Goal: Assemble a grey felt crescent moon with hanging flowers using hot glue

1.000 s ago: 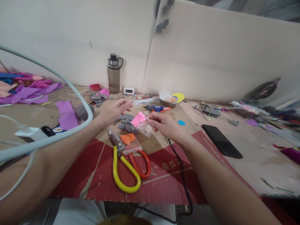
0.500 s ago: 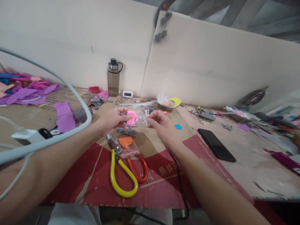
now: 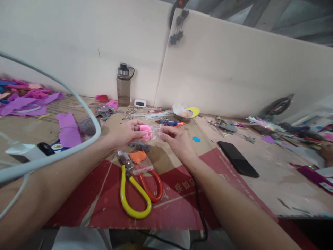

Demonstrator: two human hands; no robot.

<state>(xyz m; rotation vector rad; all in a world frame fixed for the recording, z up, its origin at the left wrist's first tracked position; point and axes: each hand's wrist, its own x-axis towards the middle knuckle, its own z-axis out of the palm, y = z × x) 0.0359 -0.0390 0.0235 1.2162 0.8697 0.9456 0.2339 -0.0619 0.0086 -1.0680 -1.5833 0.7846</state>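
Observation:
Between my hands, above the cardboard, is a small clear plastic bag (image 3: 156, 132) with bright pink pieces (image 3: 145, 132) at its left end. My left hand (image 3: 127, 133) is closed on that pink end, thumb on the near side. The fingers of my right hand (image 3: 175, 137) pinch the bag's clear right end. Just below lie a twisted grey fuzzy strand (image 3: 139, 146) and another clear bag with orange pieces (image 3: 138, 157). That bag rests on scissors (image 3: 135, 208) with one yellow and one red handle.
A glue gun (image 3: 170, 123), a bowl (image 3: 183, 116) and a bottle (image 3: 123, 85) stand or lie farther back. A phone (image 3: 238, 159) lies right, a blue flower-shaped piece (image 3: 196, 139) nearer. A pale tube (image 3: 85, 107) arches over my left forearm. Another person's hand (image 3: 327, 152) shows at far right.
My right hand has shifted slightly left, and the clear end of the bag now looks shorter and more crumpled. My left hand keeps its grip. The whole view has shifted a little.

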